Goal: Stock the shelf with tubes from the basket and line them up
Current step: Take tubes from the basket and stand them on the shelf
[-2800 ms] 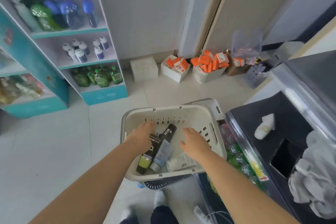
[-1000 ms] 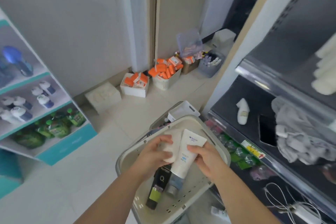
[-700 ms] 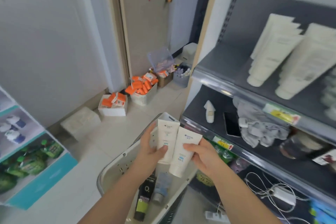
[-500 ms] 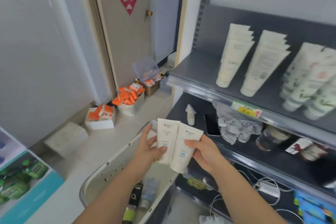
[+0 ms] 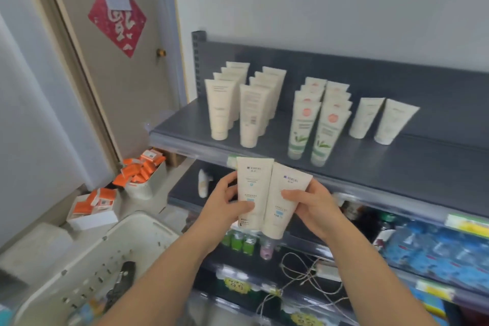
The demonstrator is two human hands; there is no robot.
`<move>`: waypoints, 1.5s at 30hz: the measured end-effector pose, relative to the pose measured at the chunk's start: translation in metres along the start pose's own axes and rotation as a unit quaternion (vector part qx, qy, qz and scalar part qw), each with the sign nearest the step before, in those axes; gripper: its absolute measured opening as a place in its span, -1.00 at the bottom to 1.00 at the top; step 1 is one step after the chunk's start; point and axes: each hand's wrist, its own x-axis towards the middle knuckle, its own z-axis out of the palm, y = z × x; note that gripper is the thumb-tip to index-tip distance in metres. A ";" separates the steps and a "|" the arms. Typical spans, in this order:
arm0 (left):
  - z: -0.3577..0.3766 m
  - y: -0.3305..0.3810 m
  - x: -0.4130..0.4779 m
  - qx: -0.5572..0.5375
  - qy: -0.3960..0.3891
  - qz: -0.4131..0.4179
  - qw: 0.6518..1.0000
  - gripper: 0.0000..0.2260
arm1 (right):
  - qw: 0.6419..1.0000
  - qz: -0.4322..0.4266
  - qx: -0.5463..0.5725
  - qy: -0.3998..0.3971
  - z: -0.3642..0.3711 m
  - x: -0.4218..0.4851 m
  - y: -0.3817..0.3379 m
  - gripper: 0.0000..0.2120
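Clasping: left grip (image 5: 224,208) left tube (image 5: 254,180), right grip (image 5: 316,206) right tube (image 5: 289,174) (touching).

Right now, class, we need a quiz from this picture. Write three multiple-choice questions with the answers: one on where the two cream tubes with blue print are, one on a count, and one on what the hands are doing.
1. Where are the cream squeeze tubes with blue print relative to the dark grey metal shelf?
A. lying flat on it
B. held in front of it
C. standing in its back row

2. How many plain cream tubes stand in the shelf's far-right group?
A. two
B. five
C. none

3. The left hand and right hand are:
A. both open and empty
B. both flat on the shelf
C. each gripping one tube

Answers:
1 B: both tubes are in the hands, at the shelf's front edge.
2 A: just one pair stands there, side by side.
3 C: fingers and thumb wrap each tube.
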 end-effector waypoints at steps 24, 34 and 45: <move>0.292 0.007 0.171 0.146 -0.056 0.123 0.980 -0.36 | 0.934 -0.158 -0.209 0.243 -0.220 0.025 -0.138 -0.68; 0.305 -0.018 0.261 0.210 -0.002 0.105 0.972 -0.55 | 0.915 -0.172 -0.222 0.291 -0.240 0.101 -0.147 -0.64; 0.307 -0.012 0.251 0.263 0.000 0.093 0.960 -0.33 | 0.912 -0.123 -0.250 0.302 -0.246 0.098 -0.143 -0.48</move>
